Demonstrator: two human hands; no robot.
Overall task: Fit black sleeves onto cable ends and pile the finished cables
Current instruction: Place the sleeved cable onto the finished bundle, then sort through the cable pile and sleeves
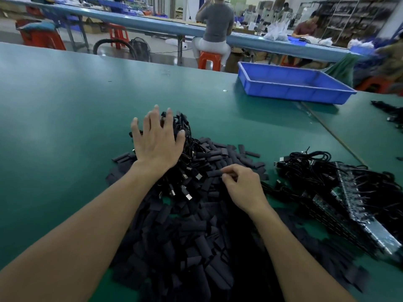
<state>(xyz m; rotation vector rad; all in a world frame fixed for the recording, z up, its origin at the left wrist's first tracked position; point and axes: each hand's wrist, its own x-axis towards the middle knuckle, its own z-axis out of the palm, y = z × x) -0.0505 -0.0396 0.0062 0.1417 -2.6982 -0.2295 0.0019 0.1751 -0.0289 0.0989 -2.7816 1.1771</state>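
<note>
green table: bare mat across the left of the frame.
left hand: centre-left, fingers straight and spread, palm down on the cable bundle; it presses, and nothing is curled round.
cable bundle: black leads heaped just right of and under that hand, running down toward the middle.
usb plugs: bare metal ends of those leads, fanned out between the two wrists and pointing toward the lower right.
sleeve pile: loose black sleeves filling the lower centre, touching the plugs.
black sleeve: one piece pinched at its right end, long axis lying roughly left to right, free end toward the plugs.
right hand: right of centre, fingers curled, thumb and fingertips holding that sleeve.
key relation: plugs lie just left of and below the held sleeve (the left hand is nearer the leads), so that hand would likely bring a plug across.
cable heap: right, well apart; sleeved or not, cannot tell.
blue tray: upper right.
</note>
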